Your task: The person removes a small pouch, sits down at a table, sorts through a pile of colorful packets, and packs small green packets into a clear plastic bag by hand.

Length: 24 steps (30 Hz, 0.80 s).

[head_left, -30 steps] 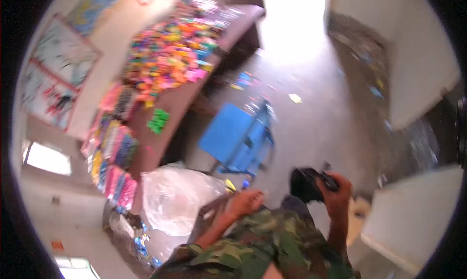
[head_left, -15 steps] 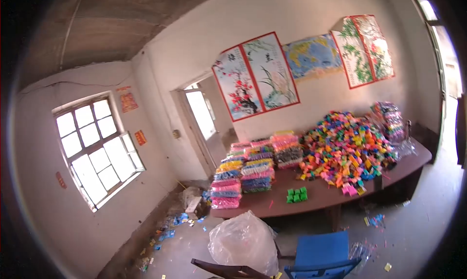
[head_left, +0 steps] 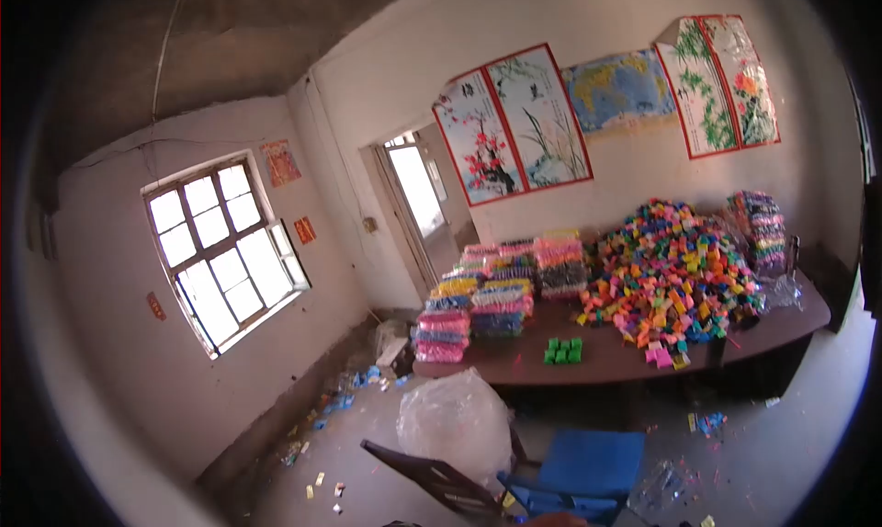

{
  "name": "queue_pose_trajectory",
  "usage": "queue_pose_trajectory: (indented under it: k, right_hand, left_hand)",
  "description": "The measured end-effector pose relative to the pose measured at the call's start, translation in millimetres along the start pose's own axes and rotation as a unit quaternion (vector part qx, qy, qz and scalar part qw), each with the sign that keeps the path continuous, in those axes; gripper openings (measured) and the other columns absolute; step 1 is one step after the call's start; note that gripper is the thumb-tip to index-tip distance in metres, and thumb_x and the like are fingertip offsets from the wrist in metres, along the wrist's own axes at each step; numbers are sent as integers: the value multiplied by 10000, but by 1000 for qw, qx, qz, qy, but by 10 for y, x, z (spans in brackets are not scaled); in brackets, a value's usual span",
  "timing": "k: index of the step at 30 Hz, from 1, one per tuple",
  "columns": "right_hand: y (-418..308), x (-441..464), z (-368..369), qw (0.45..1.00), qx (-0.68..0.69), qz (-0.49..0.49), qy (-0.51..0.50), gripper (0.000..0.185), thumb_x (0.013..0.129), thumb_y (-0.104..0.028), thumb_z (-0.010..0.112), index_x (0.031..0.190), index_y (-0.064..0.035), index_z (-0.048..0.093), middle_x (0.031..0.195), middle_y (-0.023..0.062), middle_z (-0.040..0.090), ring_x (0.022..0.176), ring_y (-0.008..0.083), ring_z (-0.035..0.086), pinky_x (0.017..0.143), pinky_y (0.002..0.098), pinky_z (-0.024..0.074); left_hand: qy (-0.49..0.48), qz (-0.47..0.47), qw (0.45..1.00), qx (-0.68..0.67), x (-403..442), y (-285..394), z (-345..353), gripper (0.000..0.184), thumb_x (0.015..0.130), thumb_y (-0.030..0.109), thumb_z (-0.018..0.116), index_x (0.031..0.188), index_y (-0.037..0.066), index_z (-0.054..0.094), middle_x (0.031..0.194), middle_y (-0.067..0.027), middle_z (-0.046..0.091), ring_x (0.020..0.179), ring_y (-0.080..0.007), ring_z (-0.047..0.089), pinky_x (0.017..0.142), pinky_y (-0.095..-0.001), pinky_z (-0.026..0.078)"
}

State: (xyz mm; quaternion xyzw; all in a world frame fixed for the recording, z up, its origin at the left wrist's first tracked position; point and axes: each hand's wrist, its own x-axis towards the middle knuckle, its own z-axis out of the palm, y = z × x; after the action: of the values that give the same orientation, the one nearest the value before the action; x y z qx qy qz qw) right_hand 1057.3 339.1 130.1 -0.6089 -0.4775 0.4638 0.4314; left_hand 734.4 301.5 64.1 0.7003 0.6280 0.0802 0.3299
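Observation:
Neither of my hands can be made out. A small brownish patch shows at the bottom edge by the blue chair, too little to identify. On the long brown table (head_left: 625, 369) lies a big heap of small multicoloured pieces (head_left: 675, 274). A small block of several green pieces (head_left: 563, 351) sits near the table's front edge. Left of the heap stand stacks of clear-wrapped packs (head_left: 501, 297) in pink, yellow, blue and white. Another wrapped stack (head_left: 759, 228) rises at the right end.
A blue chair (head_left: 593, 458) and a dark chair (head_left: 427, 479) stand before the table. Beside them is a large translucent plastic bag (head_left: 455, 426). Scraps (head_left: 340, 403) litter the floor along the left wall. A doorway (head_left: 418, 192) opens behind, and a window (head_left: 225, 251) is at left.
My view has swung left and tipped downward slightly, so the table and wall pictures sit further right. More of the chairs shows. The heap, stacks and green pieces look unchanged.

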Motion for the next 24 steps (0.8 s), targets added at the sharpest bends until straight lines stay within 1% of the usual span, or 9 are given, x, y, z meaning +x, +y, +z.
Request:
queue_pose_trajectory:
  k: [3, 4, 5, 6, 7, 8, 10, 15, 24]
  right_hand:
    - [74, 243, -305, 995, -90, -5, -47, 380, 1038, -285, 681, 1302, -14, 710, 1082, 105, 699, 855, 173, 615, 687, 339, 533]
    - [1073, 642, -317, 993, -94, -45, 50, 498, 817, -136, 902, 1230, 28, 679, 1212, 158, 634, 1078, 264, 646, 978, 388, 521]
    - [625, 532, -428, 997, -70, 1, 21, 477, 833, -158, 890, 1233, 12, 693, 1194, 173, 641, 1120, 269, 629, 961, 385, 521]
    - [117, 410, -533, 998, -49, 48, -5, 458, 849, -179, 878, 1237, -5, 708, 1176, 187, 647, 1161, 275, 612, 945, 383, 522]
    - [2, 370, -564, 994, -93, -8, 59, 352, 856, -163, 874, 1137, 1, 741, 1042, 127, 700, 1013, 205, 647, 890, 346, 533]
    - [-110, 327, -599, 980, -143, -57, 128, 253, 863, -148, 870, 1037, 8, 774, 908, 67, 753, 864, 136, 683, 836, 308, 544]
    - [-342, 543, -854, 998, -61, -1, 33, 249, 869, -143, 865, 1040, 9, 767, 896, 65, 751, 866, 134, 689, 834, 305, 542]
    - [57, 824, -1229, 990, -136, -8, 36, 361, 860, -183, 889, 1137, -11, 734, 962, 69, 683, 770, 119, 627, 619, 287, 510]
    - [304, 1438, -1966, 978, -147, -45, 141, 342, 879, -144, 870, 1173, -78, 710, 911, -4, 623, 653, 70, 539, 564, 257, 448]
  left_hand:
    - [-13, 94, 988, -120, 31, 405, 76, 265, 1018, 365, 579, 1033, 112, 657, 909, -167, 668, 861, -342, 683, 764, -488, 534]
    - [15, 73, 994, -80, 19, 579, 124, 303, 1019, 401, 582, 1030, 110, 664, 909, -167, 670, 855, -356, 679, 758, -486, 537]
    - [-15, 55, 988, -144, 26, 710, 107, 331, 1009, 424, 600, 1023, 100, 667, 933, -187, 681, 875, -392, 681, 761, -509, 541]
    - [57, 99, 989, -94, 100, 597, 401, 347, 1001, 435, 609, 1015, 94, 671, 955, -199, 692, 893, -416, 681, 766, -527, 542]
    - [-43, 46, 997, -52, 154, 673, 359, 288, 983, 349, 678, 1105, 88, 694, 1055, -192, 717, 990, -397, 696, 821, -485, 550]
    - [-21, 46, 997, -59, 174, 834, 347, 291, 981, 327, 689, 1153, 93, 713, 1059, -191, 725, 988, -395, 702, 837, -464, 557]
    - [66, 73, 985, -143, 203, 1071, 364, 291, 969, 350, 677, 1081, 83, 710, 970, -195, 709, 949, -423, 682, 793, -508, 544]
    - [-17, 13, 990, -136, 457, 1374, 332, 304, 991, 310, 709, 1158, 56, 713, 1021, -167, 738, 939, -365, 717, 818, -448, 567]
    - [-20, 73, 986, -148, 1497, 1407, 274, 299, 974, 294, 719, 1131, 40, 703, 974, -164, 731, 873, -327, 726, 749, -450, 564]
